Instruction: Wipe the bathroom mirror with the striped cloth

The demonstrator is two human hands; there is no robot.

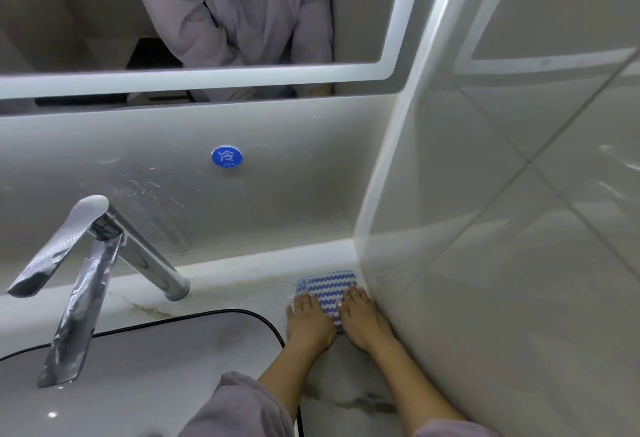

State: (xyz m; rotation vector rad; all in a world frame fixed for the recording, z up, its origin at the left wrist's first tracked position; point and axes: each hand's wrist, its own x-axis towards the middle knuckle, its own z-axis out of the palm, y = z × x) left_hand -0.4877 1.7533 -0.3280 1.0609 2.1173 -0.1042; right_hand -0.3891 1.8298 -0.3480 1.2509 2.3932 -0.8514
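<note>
Blue-and-white zigzag fabric, the striped cloth (330, 293) lies folded on the marble counter (242, 294) at five o'clock, tucked against the tiled side wall (519, 246). Left hand (308, 322) and right hand (362, 319) press it flat, fingers straight, gripping nothing. It looks soft, light and probably limp; pinch a folded edge. Mirror (86, 14) spans twelve o'clock; faucet (97, 263) at nine.

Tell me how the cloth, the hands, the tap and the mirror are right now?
striped cloth: folded, flat on the counter under both hands.
left hand: flat, fingers straight, pressing the cloth.
right hand: flat, fingers straight, pressing the cloth.
tap: no water running.
mirror: untouched by cloth or hands.
</note>
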